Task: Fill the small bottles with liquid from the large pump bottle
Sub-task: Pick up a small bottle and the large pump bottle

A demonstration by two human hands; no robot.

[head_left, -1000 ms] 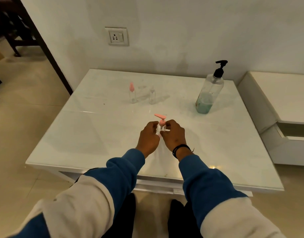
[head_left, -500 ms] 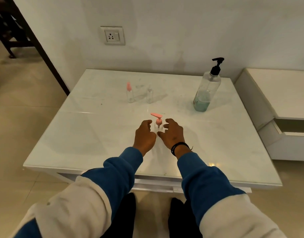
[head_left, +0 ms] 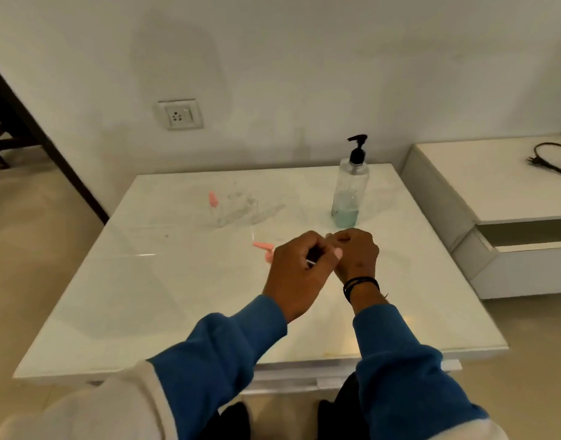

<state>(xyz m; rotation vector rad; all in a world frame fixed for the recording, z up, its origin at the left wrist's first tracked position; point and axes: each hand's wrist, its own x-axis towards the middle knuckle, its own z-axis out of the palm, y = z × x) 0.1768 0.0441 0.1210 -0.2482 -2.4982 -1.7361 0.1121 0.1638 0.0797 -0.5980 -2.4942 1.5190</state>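
Above the middle of the white table, my left hand grips a pink pump cap. The cap's head pokes out to the left, and its thin white tube shows by my thumb. Touching it on the right, my right hand is curled, apparently round the small clear bottle, whose body is hidden behind the fingers. The large pump bottle, with a black pump and a little blue-green liquid at the bottom, stands at the back right. Two more small bottles stand at the back centre, one pink-capped and one clear.
A white cabinet with an open drawer stands to the right of the table, and a black cable lies on top of it. A wall socket sits above the table's far edge. Dark furniture stands at the far left.
Both hands have lifted from the table with the small pump bottle. The pink cap with its tube now sits off to the left in my left hand. The camera has tilted up.
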